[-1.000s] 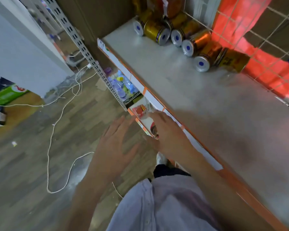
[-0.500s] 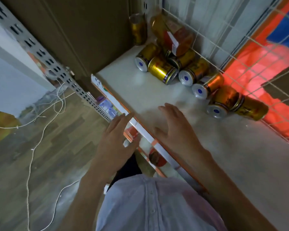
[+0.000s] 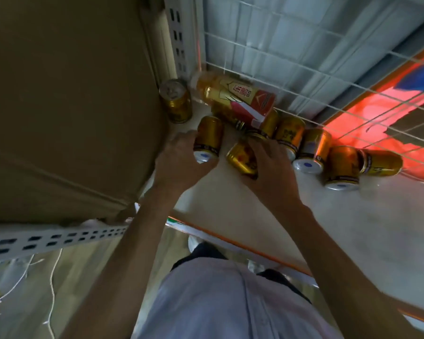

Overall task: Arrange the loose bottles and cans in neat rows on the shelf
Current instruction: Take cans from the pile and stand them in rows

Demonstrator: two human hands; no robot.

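Pale shelf (image 3: 328, 228), toppled gold cans (image 3: 315, 148) (upright can (image 3: 176, 104) in corner), bottle (image 3: 235, 96) atop

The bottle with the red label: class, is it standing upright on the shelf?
No, the bottle lies on its side, resting across toppled gold cans at the back of the shelf.

Looking down onto a pale shelf (image 3: 316, 236). At the centre of the frame, the left hand (image 3: 179, 162) grips a gold can (image 3: 208, 135) lying on its side. Just right of it, the right hand (image 3: 271, 167) covers a second gold can (image 3: 240, 159), fingers seemingly curled round it, though blur softens them. Further right, more fallen cans (image 3: 313, 148) lie side by side along a wire grid (image 3: 304, 67). At upper centre a bottle (image 3: 233, 96) rests across the pile, beside one upright can (image 3: 176, 104).
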